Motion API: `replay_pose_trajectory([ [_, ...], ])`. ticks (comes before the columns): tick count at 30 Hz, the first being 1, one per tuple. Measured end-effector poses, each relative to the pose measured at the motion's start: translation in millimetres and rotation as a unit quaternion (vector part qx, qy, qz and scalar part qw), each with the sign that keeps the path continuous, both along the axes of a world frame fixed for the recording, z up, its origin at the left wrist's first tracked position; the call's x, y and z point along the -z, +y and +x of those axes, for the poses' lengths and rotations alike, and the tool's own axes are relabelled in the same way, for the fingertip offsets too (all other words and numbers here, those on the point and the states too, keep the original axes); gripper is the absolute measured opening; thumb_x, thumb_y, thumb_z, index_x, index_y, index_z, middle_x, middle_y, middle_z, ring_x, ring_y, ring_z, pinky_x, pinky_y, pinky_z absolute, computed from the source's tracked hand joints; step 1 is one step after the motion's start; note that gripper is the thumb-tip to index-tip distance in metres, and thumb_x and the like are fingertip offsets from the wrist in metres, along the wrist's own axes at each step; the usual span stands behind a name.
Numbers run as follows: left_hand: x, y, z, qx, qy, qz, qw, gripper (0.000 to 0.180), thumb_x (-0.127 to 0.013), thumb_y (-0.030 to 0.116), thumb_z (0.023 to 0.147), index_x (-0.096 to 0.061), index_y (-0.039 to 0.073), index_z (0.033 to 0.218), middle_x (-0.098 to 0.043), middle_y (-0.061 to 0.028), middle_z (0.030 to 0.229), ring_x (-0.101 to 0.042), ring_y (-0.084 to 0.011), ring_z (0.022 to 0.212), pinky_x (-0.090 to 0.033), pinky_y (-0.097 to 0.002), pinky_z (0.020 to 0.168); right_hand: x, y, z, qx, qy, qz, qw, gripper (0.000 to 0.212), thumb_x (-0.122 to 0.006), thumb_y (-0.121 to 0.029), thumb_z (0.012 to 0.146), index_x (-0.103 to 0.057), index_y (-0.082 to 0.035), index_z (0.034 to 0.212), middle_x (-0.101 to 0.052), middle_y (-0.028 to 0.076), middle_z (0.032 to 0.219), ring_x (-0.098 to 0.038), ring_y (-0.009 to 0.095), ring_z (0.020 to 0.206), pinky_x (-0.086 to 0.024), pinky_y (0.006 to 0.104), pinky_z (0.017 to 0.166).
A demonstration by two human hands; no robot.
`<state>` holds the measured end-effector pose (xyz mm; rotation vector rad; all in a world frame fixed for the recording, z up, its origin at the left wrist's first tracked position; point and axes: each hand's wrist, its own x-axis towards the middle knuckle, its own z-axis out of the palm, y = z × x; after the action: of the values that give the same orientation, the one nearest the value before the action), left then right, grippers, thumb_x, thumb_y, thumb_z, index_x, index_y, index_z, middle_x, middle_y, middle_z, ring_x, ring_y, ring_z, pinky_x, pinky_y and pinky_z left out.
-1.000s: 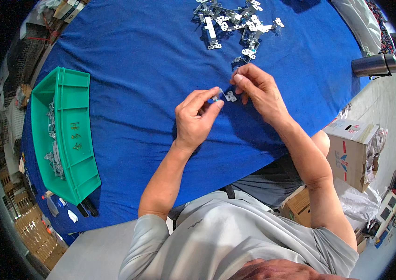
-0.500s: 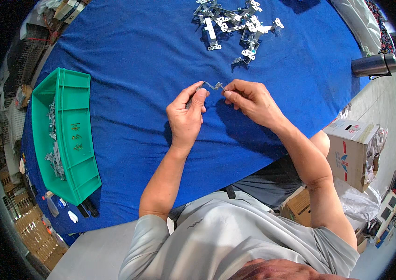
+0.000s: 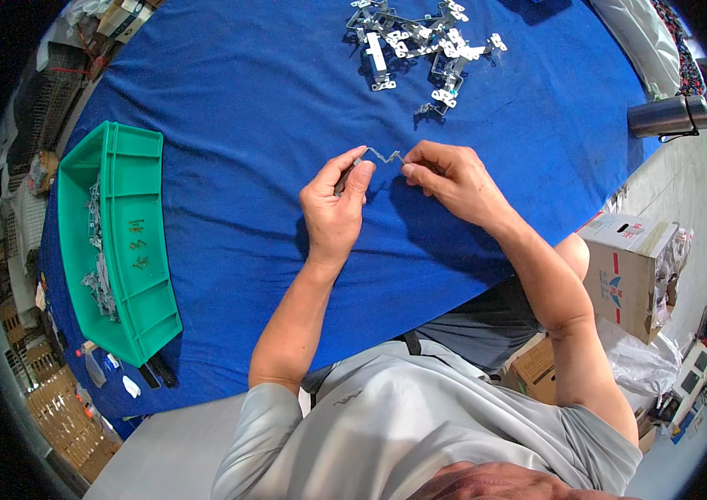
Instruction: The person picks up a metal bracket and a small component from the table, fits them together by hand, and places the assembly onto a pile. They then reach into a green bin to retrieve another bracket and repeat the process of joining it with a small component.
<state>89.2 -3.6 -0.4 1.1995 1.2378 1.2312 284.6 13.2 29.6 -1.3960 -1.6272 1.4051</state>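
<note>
A small bent metal bracket [image 3: 384,156] is held up between my two hands over the blue cloth. My left hand [image 3: 334,204] pinches its left end between thumb and fingers. On the other end, the thumb and forefinger of my right hand [image 3: 452,179] are closed, the remaining fingers curled under. Part of the bracket is hidden by my fingertips. Beyond my hands lies a loose pile of silvery metal brackets [image 3: 378,54]. To the left stands a green plastic bin [image 3: 141,242] with more grey metal parts [image 3: 101,279] inside.
The blue cloth [image 3: 237,108] covers the table. A steel flask [image 3: 668,117] lies at the right edge. Cardboard boxes [image 3: 620,275] stand on the floor to the right. Small items, among them a white scrap [image 3: 131,387], lie near the bin's lower end.
The bracket has turned slightly between my fingers, so its bent profile shows differently. My left hand has shifted a little to the right; the pile and bin look the same.
</note>
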Motion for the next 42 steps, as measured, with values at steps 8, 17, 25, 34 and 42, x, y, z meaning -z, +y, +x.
replay_pose_trajectory([
  [8, -0.3, -0.8, -2.3, 0.013, 0.022, 0.005, 1.0, 0.027, -0.066, 0.02, 0.096, -0.068, 0.001, 0.115, -0.071, -0.004, 0.085, -0.049, -0.001, 0.054, -0.036, -0.0168, 0.043, -1.1, -1.6, -1.6, 0.003, -0.004, 0.006, 1.0, 0.019, -0.061, -0.017, 0.095, -0.065, 0.002, 0.094, -0.063, 0.006, 0.07, -0.057, 0.01, 0.061, -0.047, 0.0294, 0.056],
  [17, -9.2, 0.2, -2.2, 0.057, 0.08, 0.1, 0.99, 0.026, -0.075, 0.004, 0.084, -0.072, 0.003, 0.11, -0.07, -0.0051, 0.095, -0.059, -0.0068, 0.074, -0.045, -0.0199, 0.064, 3.1, -0.4, 1.7, 0.011, 0.013, -0.025, 1.0, 0.018, -0.058, -0.015, 0.096, -0.063, 0.001, 0.101, -0.065, 0.006, 0.077, -0.06, 0.011, 0.065, -0.052, 0.0293, 0.058],
  [25, -8.9, -0.8, -0.5, 0.079, 0.12, 0.143, 0.979, 0.031, -0.077, 0.001, 0.075, -0.074, 0.005, 0.105, -0.072, -0.0073, 0.092, -0.059, -0.0101, 0.069, -0.045, -0.0239, 0.057, 3.6, 5.9, 4.5, 0.032, 0.198, -0.128, 0.971, 0.019, -0.058, -0.015, 0.098, -0.063, 0.0, 0.11, -0.063, 0.004, 0.091, -0.061, 0.01, 0.077, -0.056, 0.0272, 0.068],
  [34, -8.9, -2.5, 0.5, 0.09, 0.154, 0.136, 0.975, 0.024, -0.074, 0.007, 0.084, -0.072, 0.003, 0.108, -0.072, -0.0065, 0.094, -0.058, -0.0052, 0.066, -0.045, -0.0198, 0.055, 5.4, 5.7, 5.1, 0.103, 0.152, -0.02, 0.983, 0.019, -0.056, -0.022, 0.101, -0.062, -0.004, 0.102, -0.063, 0.0, 0.085, -0.056, 0.005, 0.071, -0.047, 0.0217, 0.059],
  [42, -6.2, 0.0, 1.7, 0.001, -0.002, -0.032, 0.999, 0.026, -0.06, 0.019, 0.099, -0.066, -0.002, 0.114, -0.071, -0.0092, 0.09, -0.054, -0.0028, 0.058, -0.043, -0.0168, 0.045, -7.7, -0.4, -1.4, 0.0, 0.045, -0.042, 0.998, 0.021, -0.057, -0.019, 0.099, -0.063, 0.002, 0.099, -0.066, 0.005, 0.078, -0.059, 0.009, 0.068, -0.05, 0.0275, 0.061],
])
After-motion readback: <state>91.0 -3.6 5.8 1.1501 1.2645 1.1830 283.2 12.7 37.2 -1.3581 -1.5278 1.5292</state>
